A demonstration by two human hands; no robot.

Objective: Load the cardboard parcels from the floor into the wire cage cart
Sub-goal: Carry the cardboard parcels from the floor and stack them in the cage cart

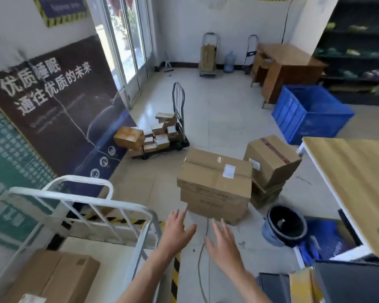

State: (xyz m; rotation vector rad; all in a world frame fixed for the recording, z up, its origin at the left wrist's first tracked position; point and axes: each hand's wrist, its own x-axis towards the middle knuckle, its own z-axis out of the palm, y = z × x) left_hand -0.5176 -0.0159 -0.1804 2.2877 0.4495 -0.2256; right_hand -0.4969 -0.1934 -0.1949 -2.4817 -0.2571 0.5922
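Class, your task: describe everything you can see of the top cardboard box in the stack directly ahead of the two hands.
The top cardboard box is plain brown corrugated card, wide and fairly flat, with its flaps closed. A white shipping label sits on the lid toward its right side, and a smaller printed mark lies further back. It lies level on top of the lower boxes of the stack, which stands on the tiled floor. Its right edge is close to a tilted box. Neither the left hand nor the right hand touches it.
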